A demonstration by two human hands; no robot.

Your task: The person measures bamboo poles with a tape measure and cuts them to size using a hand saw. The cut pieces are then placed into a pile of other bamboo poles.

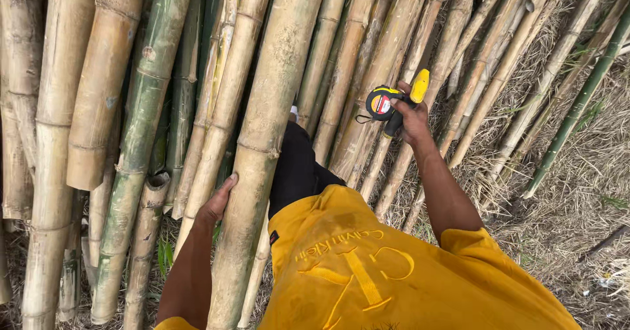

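View down over person in yellow shirt (367, 271) and dark trousers (295, 166), standing among long bamboo poles laid on dry grass (577, 198). Left hand (216, 205) cupped against side of thick, yellowish-green bamboo pole (269, 126), fingers wrapped round its left edge, low in view. Right hand (413, 116) raised right of centre, closed around round black-and-yellow tape measure (382, 103) plus yellow-and-black handled tool (410, 100), above thinner tan bamboo poles (367, 74).
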